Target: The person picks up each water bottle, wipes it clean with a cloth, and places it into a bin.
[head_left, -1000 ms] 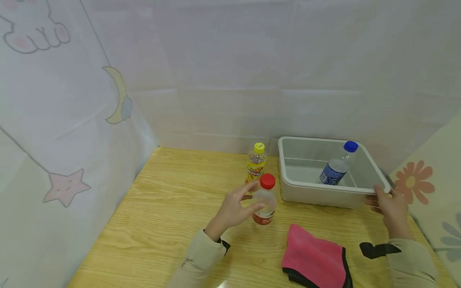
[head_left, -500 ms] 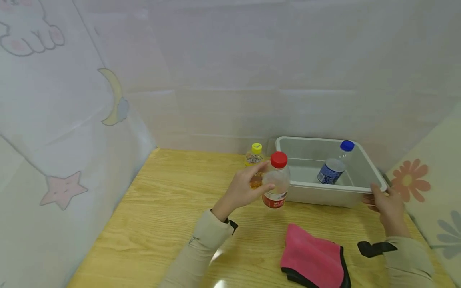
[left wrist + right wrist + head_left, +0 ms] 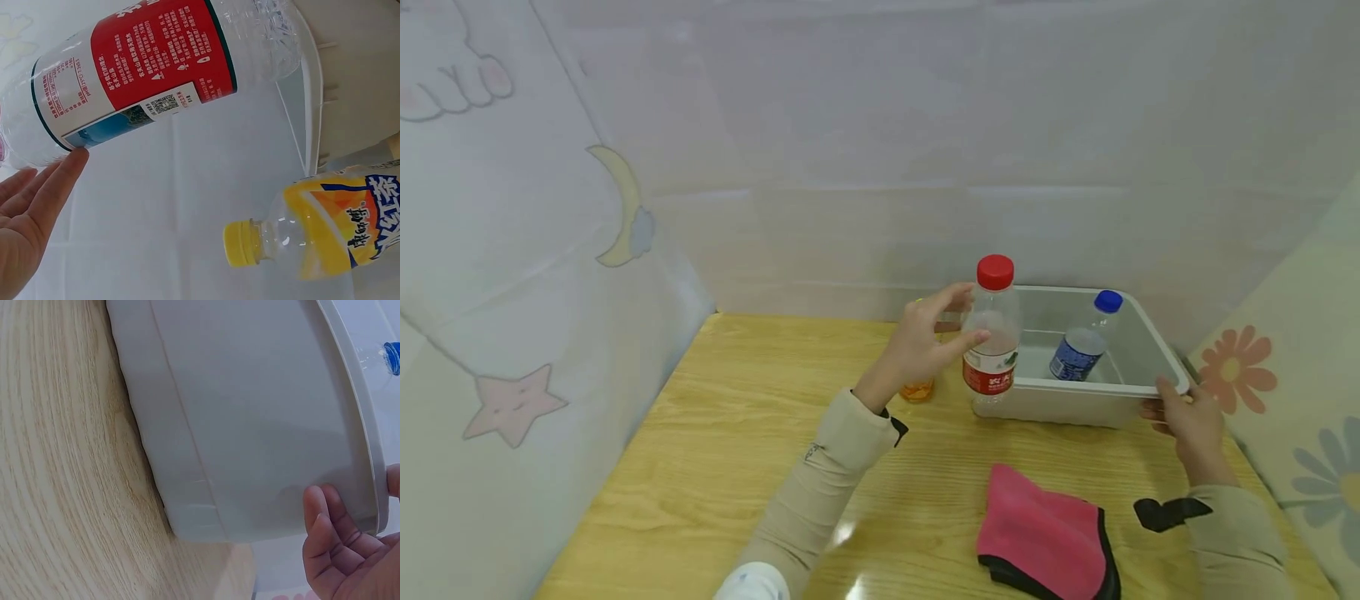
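Observation:
My left hand (image 3: pixel 934 337) grips a clear bottle with a red cap and red label (image 3: pixel 993 333) and holds it upright in the air, just left of the near-left corner of a white plastic bin (image 3: pixel 1138 387). In the left wrist view the red-label bottle (image 3: pixel 156 69) fills the top and my fingertips (image 3: pixel 59 181) touch it. My right hand (image 3: pixel 1183 417) holds the bin's near-right corner, thumb on the rim; the right wrist view shows the fingers (image 3: pixel 337 540) against the bin wall (image 3: pixel 250 425). A blue-capped bottle (image 3: pixel 1084 340) leans inside the bin.
A yellow-capped orange drink bottle (image 3: pixel 325 228) stands on the wooden table (image 3: pixel 722 450) behind my left hand, mostly hidden in the head view. A pink cloth with black edging (image 3: pixel 1045 537) lies near the front. Printed fabric walls close in the left, back and right sides.
My left hand has lifted the red-capped bottle off the table and carried it up and right, toward the bin. My right hand has stayed on the bin's corner.

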`<move>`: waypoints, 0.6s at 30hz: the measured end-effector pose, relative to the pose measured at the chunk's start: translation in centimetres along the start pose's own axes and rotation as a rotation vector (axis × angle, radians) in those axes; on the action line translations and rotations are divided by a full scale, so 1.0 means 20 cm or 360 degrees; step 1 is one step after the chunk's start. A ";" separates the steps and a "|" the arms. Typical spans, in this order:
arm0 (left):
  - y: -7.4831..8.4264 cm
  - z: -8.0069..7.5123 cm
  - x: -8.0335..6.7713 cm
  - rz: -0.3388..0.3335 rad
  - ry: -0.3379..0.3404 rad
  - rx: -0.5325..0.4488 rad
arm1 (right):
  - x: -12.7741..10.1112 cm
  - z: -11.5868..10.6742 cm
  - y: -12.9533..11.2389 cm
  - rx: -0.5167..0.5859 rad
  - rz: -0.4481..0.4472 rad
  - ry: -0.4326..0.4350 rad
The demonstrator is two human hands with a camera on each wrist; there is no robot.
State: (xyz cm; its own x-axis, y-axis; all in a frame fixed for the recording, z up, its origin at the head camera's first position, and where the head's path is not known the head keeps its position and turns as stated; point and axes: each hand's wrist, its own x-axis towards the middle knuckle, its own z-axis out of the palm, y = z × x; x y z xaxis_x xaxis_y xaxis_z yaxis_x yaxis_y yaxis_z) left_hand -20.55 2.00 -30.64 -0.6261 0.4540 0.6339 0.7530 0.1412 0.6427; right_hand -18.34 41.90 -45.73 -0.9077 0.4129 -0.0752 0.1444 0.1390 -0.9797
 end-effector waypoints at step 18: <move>0.01 0.06 0.28 -0.0214 -0.0235 0.0213 | -0.13 0.04 -0.14 0.0055 -0.0014 -0.0100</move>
State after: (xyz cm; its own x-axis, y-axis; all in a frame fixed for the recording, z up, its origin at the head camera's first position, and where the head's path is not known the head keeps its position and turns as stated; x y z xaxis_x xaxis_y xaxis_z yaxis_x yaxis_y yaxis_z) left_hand -23.68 5.58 -27.59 -0.6935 0.5458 0.4703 0.6912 0.3200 0.6479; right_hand -16.69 39.60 -42.87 -0.9320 0.3541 -0.0770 0.1237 0.1110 -0.9861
